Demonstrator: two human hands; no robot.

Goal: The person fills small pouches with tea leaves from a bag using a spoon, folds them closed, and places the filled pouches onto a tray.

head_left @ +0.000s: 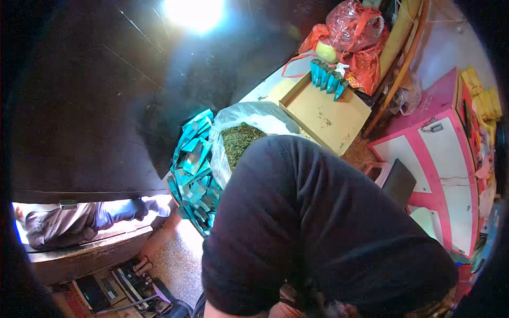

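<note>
Head view: neither hand is distinguishable, so their state cannot be told; past the dark clothing (pixel 323 212) nearest them, a plastic bag (pixel 255 110) of green leafy matter (pixel 240 141) sits between piled teal packets (pixel 197 151) and a cardboard tray (pixel 335 112).

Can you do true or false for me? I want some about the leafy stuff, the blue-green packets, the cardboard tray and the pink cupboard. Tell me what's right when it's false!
1. The clear plastic bag has green leafy bits in it. True.
2. The cardboard tray is filled to the top with leafy bits. False: only a few scattered crumbs show on its bottom.
3. A heap of blue-green packets lies beside the clear plastic bag. True.
4. The cupboard is green all over. False: its front is pink and white.
5. Some red plastic bags are near the cardboard tray. True.
6. The cardboard tray is round. False: it has straight sides and corners.
</note>
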